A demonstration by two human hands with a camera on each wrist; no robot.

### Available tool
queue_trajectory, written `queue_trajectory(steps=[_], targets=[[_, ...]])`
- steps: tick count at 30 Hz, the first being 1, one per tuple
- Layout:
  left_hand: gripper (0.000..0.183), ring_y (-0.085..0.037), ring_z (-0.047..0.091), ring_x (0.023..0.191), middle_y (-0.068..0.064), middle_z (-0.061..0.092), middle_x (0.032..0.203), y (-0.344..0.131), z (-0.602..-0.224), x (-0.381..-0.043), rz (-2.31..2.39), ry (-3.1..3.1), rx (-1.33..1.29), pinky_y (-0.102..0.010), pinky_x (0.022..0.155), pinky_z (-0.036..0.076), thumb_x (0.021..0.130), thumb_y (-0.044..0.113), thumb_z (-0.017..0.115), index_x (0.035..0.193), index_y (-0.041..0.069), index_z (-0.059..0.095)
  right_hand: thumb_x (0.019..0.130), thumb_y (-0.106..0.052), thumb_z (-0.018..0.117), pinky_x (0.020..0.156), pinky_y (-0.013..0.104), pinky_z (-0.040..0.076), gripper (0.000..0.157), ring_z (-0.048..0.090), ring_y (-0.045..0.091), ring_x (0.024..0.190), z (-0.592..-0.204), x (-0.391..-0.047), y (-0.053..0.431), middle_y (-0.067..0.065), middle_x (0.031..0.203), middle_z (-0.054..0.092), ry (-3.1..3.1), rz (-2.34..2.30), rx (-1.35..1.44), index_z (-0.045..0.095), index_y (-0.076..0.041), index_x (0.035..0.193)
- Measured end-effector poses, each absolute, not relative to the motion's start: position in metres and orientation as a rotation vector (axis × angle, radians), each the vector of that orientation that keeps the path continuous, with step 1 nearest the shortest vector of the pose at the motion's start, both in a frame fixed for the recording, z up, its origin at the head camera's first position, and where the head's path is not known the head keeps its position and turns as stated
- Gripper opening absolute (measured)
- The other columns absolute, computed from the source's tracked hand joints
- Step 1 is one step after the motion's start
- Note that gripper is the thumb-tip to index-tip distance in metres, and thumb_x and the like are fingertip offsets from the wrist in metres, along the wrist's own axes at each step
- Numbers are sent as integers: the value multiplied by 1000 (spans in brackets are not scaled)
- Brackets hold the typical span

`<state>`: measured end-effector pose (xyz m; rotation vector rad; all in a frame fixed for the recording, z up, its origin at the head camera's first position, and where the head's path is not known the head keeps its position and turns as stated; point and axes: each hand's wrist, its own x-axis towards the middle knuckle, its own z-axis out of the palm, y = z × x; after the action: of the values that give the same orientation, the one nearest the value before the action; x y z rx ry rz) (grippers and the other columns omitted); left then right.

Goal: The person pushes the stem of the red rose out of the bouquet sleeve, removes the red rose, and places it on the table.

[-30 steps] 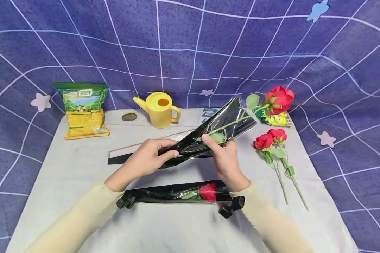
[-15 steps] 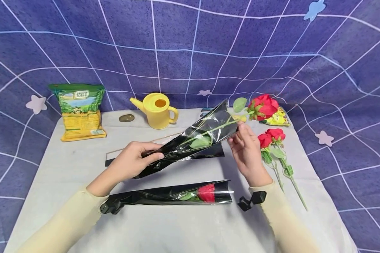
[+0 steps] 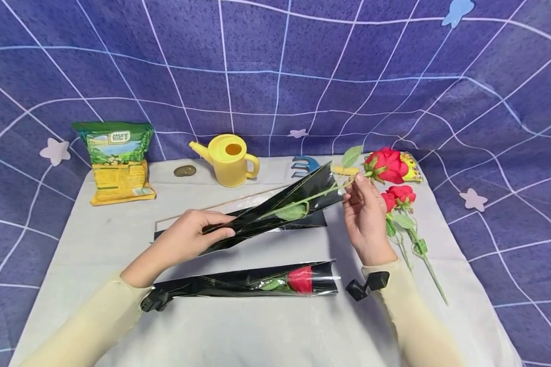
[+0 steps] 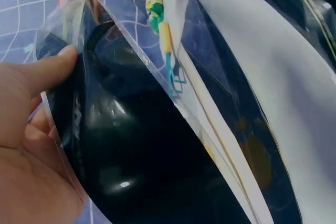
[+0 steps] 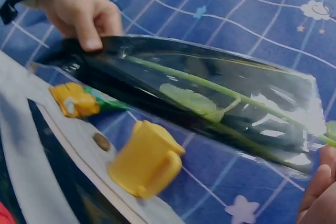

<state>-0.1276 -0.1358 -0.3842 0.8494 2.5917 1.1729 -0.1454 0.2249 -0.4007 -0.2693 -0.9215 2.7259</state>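
My left hand [image 3: 190, 237] grips the lower, narrow end of a black and clear flower sleeve [image 3: 239, 235], thumb on top. Inside the sleeve run the green stem and a leaf [image 5: 191, 100] of an artificial red rose [image 3: 387, 165], whose bloom sticks out past the wide open end. With fingertips just under that bloom, my right hand [image 3: 366, 224] pinches the stem. The sleeve is held tilted above the table, its wide end to the right. Nearer me lies another sleeve [image 3: 211, 286] with a red rose [image 3: 299, 280] inside. Two loose red roses [image 3: 401, 196] lie at the right.
Flat sleeves [image 3: 319, 220] lie beneath the held one. Along the back stand a green and yellow bag [image 3: 119, 163] and a yellow watering can [image 3: 229, 160], with a brown stone [image 3: 184, 171] between them. A blue hand rake [image 3: 306, 164] and a small yellow packet [image 3: 412, 167] lie farther right.
My right hand has left the sleeve's side, moved right, and now pinches the stem under the bloom. The bloom sits lower and closer to the sleeve's opening. My left hand shifted left with the sleeve.
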Motion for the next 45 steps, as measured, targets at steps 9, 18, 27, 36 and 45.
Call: queue_trajectory(steps=[9, 18, 27, 36, 45], targets=[[30, -10, 53, 111, 11, 62, 114, -171, -388, -123, 1113, 2616, 826, -37, 88, 45, 89, 38, 63, 116, 26, 66, 86, 0, 65, 56, 22, 46, 7, 56, 17, 62, -386, -151, 290, 11, 70, 60, -846, 2709, -182, 61, 5, 90], [29, -14, 54, 111, 8, 62, 116, -200, -392, -115, 1031, 2616, 741, -40, 84, 46, 90, 38, 62, 117, 27, 66, 88, 17, 48, 56, 34, 50, 11, 61, 31, 62, -346, -135, 388, 26, 75, 61, -868, 2608, 70, 56, 20, 96], [25, -9, 56, 105, 11, 63, 112, -197, -398, -117, 1058, 2583, 797, -34, 79, 49, 89, 31, 65, 113, 27, 67, 85, 28, 40, 59, 31, 53, 18, 64, 30, 66, -314, -108, 434, 28, 83, 64, -1521, 2449, 288, 55, 27, 94], [25, -9, 56, 106, 12, 63, 111, -192, -400, -118, 1056, 2578, 822, -36, 85, 47, 89, 31, 64, 113, 25, 67, 85, -9, 70, 66, 22, 50, 22, 66, 16, 71, -337, -124, 396, 9, 82, 70, -2947, 1421, 111, 68, 4, 102], [26, -6, 56, 104, 14, 62, 111, -183, -401, -118, 1065, 2533, 815, -33, 82, 48, 90, 32, 64, 114, 26, 67, 84, -15, 70, 63, 32, 53, 21, 64, 13, 68, -415, -168, 349, 10, 82, 69, -3055, 1451, 38, 70, 2, 97]])
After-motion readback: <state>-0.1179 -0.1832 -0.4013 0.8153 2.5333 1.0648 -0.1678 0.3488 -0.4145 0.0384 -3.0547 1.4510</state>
